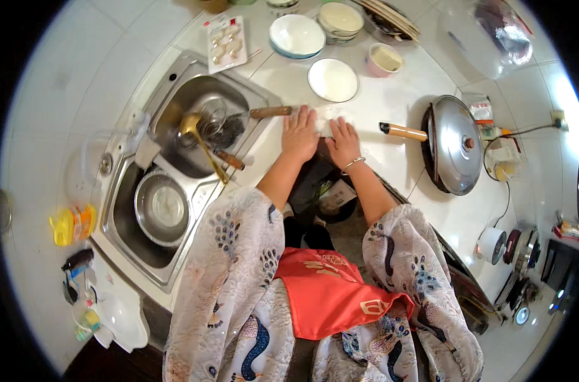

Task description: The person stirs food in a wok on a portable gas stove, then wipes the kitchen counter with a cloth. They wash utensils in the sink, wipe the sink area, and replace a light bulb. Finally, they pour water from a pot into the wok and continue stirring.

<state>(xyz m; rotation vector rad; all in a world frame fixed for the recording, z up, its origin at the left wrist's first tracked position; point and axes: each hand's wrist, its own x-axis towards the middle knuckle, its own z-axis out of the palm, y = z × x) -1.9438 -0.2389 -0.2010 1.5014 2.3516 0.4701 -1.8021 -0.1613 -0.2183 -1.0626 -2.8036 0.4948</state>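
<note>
My left hand (pixel 300 135) lies on the white counter near its front edge, fingers stretched forward and flat. Beside it, a little apart, my right hand (pixel 344 141) rests the same way, with a bracelet (pixel 353 165) on the wrist. I see neither hand holding anything; what is under the palms is hidden. Some faint whitish matter, too indistinct to name, shows on the counter around the fingertips. A wooden handle (pixel 270 112) reaches over the sink rim close to my left fingers. Beyond both hands sits a white plate (pixel 333 80).
The double sink (pixel 262 95) at left holds a golden ladle (pixel 191 123) and a metal basin (pixel 163 207). Bowls (pixel 297 35) and an egg-like pack (pixel 226 44) stand at the back. A lidded pan (pixel 455 145) is at right, its handle (pixel 404 132) pointing toward my right hand.
</note>
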